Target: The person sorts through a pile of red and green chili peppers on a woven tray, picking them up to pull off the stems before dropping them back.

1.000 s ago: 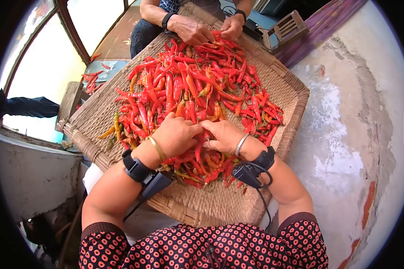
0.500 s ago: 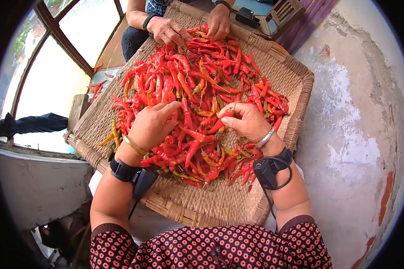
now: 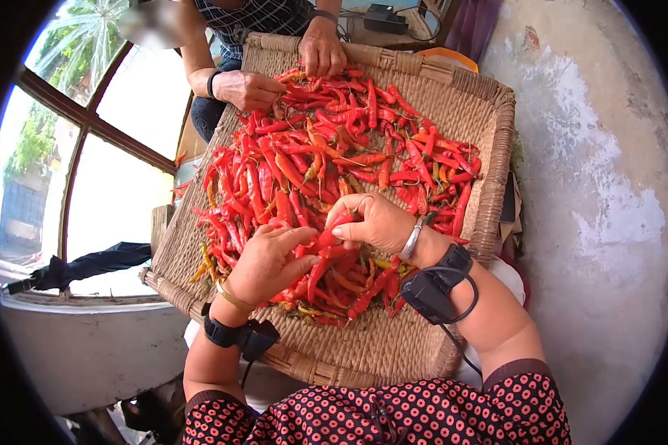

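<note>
A large heap of red chili peppers [image 3: 263, 174], with a few orange and yellow ones, lies in a shallow woven basket [image 3: 334, 356]. My right hand [image 3: 378, 222] is over the near middle of the heap, thumb and fingertips pinched on a red chili pepper [image 3: 343, 219]. Just to its left, my left hand [image 3: 269, 263] rests low over the peppers. Its thumb and forefinger stand apart, with red peppers showing in the gap; its other fingers are partly hidden.
Across the basket, another person's two hands [image 3: 251, 90] work at the far edge of the heap. A window [image 3: 111, 178] and a dark folded cloth [image 3: 100, 263] are on the left. A worn plaster wall [image 3: 586, 185] rises on the right.
My right hand has moved left and down with a chili pepper, closer to my left hand. My left hand has shifted lower. The other person's hands have drawn apart slightly. The view has shifted.
</note>
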Demonstrator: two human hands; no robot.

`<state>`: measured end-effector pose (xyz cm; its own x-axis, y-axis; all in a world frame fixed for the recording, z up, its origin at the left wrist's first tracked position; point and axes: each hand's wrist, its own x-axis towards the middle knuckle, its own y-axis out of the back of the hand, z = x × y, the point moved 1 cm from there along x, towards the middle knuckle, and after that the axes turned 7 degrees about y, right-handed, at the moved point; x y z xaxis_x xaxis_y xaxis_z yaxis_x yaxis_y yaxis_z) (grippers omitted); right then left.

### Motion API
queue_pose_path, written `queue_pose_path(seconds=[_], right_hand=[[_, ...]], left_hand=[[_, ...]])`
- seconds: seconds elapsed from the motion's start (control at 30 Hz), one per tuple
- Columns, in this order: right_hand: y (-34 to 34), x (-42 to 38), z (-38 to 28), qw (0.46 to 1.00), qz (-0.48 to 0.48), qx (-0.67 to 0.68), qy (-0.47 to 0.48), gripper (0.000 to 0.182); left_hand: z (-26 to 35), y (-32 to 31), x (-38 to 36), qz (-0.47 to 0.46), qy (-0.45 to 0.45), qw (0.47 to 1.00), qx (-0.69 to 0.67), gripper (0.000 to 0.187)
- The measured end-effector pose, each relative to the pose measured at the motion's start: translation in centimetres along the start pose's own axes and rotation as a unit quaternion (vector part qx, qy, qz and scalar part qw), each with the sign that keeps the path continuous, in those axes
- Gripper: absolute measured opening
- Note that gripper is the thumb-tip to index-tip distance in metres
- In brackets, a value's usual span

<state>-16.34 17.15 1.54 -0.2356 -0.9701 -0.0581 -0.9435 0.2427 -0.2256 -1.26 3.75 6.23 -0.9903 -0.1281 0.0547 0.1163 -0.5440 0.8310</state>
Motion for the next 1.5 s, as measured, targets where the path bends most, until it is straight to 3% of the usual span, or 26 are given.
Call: queue_pose_path(seconds=[0.13,0.17,0.33,0.4,0.57,0.63,0.67,0.73,0.77,0.9,1.03,1.1,1.23,1.3,1.33,1.4,1.43,1.5], right_hand=[[0.1,0.2,0.4,1.000,-0.005,0.026,0.000,0.012],[0.0,0.2,0.7,0.999,-0.004,0.050,-0.003,0.013],[0.3,0.3,0.4,0.997,0.029,0.067,-0.001,0.016],[0.4,0.4,0.9,0.994,0.085,0.071,-0.014,0.020],[0.6,0.3,0.4,0.997,0.075,0.028,-0.022,0.021],[0.7,0.3,0.3,0.996,0.080,0.028,-0.015,0.021],[0.7,0.2,0.2,0.996,0.085,0.027,-0.013,0.020],[0.9,0.1,0.1,0.995,0.094,0.028,-0.009,0.020],[1.0,0.0,0.1,0.994,0.103,0.029,-0.009,0.019],[1.1,0.0,0.0,0.994,0.107,0.028,-0.009,0.018],[1.1,-0.1,0.0,0.992,0.122,0.040,-0.013,0.017],[1.3,-0.2,-0.1,0.990,0.135,0.042,-0.018,0.017],[1.2,0.0,0.3,0.993,0.111,0.023,-0.035,0.022],[0.9,0.0,0.5,0.994,0.094,0.025,-0.044,0.025],[0.6,-0.1,0.6,0.992,0.092,0.074,-0.048,0.025],[0.3,-0.2,0.7,0.987,0.092,0.124,-0.050,0.026],[0.2,-0.3,0.7,0.977,0.109,0.173,-0.053,0.025],[0.4,-0.5,1.0,0.965,0.128,0.224,-0.056,0.023]], left_hand=[[0.2,-0.9,0.4,-0.061,0.035,0.997,-0.036,0.023],[0.5,-0.9,0.5,-0.101,0.090,0.989,-0.056,0.017],[-0.4,0.3,1.4,-0.095,0.199,0.970,-0.107,0.012],[-1.0,1.8,2.5,-0.087,0.249,0.958,-0.110,0.013],[-3.8,4.2,7.4,0.040,0.238,0.963,-0.120,0.019],[-5.1,3.9,8.7,0.240,0.158,0.957,0.037,0.015],[-5.2,3.6,8.7,0.240,0.156,0.957,0.039,0.015],[-4.6,2.3,8.7,0.157,0.047,0.942,0.292,0.017],[-5.2,1.2,8.5,0.123,0.018,0.938,0.323,0.023],[-5.8,-1.0,7.8,0.076,0.013,0.939,0.336,0.023],[-5.5,-1.0,7.4,0.095,0.005,0.926,0.365,0.016],[-4.2,-0.5,6.8,0.141,-0.019,0.928,0.343,0.012],[-0.6,0.0,5.8,0.119,0.015,0.942,0.314,0.014],[0.3,0.0,5.1,0.135,0.060,0.972,0.183,0.015],[0.8,-0.1,4.7,0.134,0.060,0.972,0.184,0.015],[1.9,-0.5,4.2,0.118,0.055,0.991,0.026,0.018],[2.3,-0.7,3.8,0.089,0.095,0.991,-0.030,0.022],[2.9,-1.4,3.5,0.080,0.084,0.992,-0.050,0.023]])
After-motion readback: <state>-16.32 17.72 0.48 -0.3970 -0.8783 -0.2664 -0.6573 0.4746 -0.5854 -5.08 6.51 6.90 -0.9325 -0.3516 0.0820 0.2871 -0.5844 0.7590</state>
